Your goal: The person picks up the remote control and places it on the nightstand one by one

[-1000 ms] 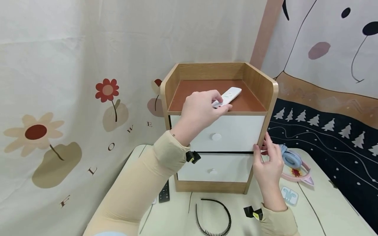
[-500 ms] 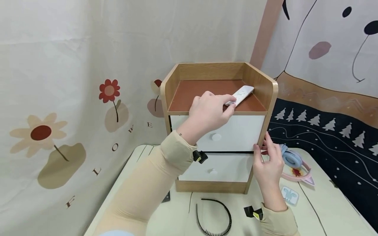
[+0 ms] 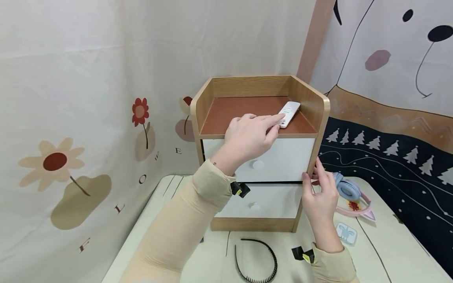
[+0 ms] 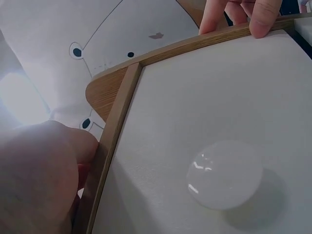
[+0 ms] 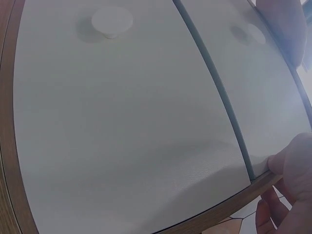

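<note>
A white remote control point(image 3: 291, 110) lies slanted on the brown top shelf point(image 3: 244, 110) of a small wooden cabinet point(image 3: 253, 225). My left hand point(image 3: 249, 135) reaches over the shelf's front edge, its index fingertip touching the near end of the remote. The thumb lies just below, beside the shelf edge. My right hand point(image 3: 321, 196) rests against the cabinet's right side. In the right wrist view its thumb touches the front edge while the other fingers point(image 5: 275, 207) lie along the side panel. Both white drawers point(image 3: 283, 159) look closed; a round knob point(image 4: 224, 174) fills the left wrist view.
A black toothed headband point(image 3: 274, 257) lies on the pale table in front of the cabinet. To the right are blue-and-pink headphones point(image 3: 348, 190) and a small light-blue square case point(image 3: 347, 234). Printed curtains point(image 3: 70, 78) hang behind and left.
The remote has shifted right and turned to point more straight away from me. My left hand has followed it and loosened, the index finger now straighter. The right hand keeps its place.
</note>
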A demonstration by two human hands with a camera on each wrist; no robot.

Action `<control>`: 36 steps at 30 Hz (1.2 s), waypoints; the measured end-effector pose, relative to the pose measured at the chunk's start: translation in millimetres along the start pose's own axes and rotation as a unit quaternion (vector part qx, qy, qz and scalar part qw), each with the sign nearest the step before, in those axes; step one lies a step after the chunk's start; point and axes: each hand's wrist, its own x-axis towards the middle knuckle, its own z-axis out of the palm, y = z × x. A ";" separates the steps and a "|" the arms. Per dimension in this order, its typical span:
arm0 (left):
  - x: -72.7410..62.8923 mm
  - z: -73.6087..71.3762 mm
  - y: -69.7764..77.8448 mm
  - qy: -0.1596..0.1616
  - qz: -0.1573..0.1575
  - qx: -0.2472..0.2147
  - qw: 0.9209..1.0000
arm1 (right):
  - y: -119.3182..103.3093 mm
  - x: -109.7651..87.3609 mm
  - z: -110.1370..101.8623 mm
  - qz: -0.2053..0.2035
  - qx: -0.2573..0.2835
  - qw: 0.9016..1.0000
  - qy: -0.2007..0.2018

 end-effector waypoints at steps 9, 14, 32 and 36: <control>-6.8 9.6 -2.3 0.096 0.022 0.042 0.994 | 2.0 1.4 -1.5 -0.003 -0.001 1.000 -0.001; -22.9 23.7 -4.2 0.231 0.071 0.049 0.969 | 2.0 -0.7 -7.0 -0.010 0.004 1.000 -0.007; -93.3 45.3 -48.5 0.436 0.201 -0.126 0.868 | 3.4 1.0 -3.7 -0.019 0.002 1.000 -0.001; -111.9 59.6 -67.8 0.455 0.197 -0.124 0.859 | 4.8 1.1 -2.3 -0.024 0.003 1.000 0.001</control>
